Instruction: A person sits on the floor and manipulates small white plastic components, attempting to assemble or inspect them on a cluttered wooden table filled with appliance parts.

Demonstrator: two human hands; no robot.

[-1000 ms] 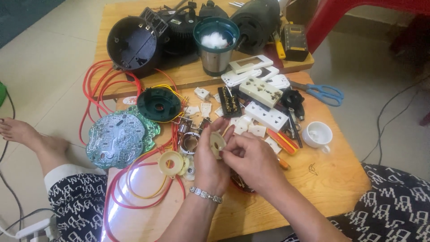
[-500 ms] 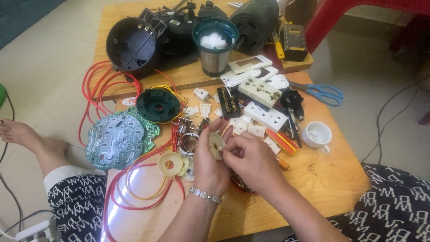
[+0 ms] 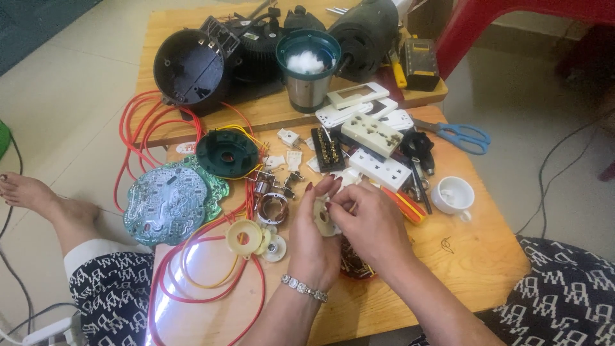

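Small round cream plastic disc (image 3: 319, 216): pinched between left hand (image 3: 312, 240) thumb and fingers; right hand (image 3: 368, 221) fingertips closed on its edge.

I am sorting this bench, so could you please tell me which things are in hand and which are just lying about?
In hand:
left hand
right hand
small cream disc

Lying about:
blue scissors
white cup
green circuit board
steel jar
red wires
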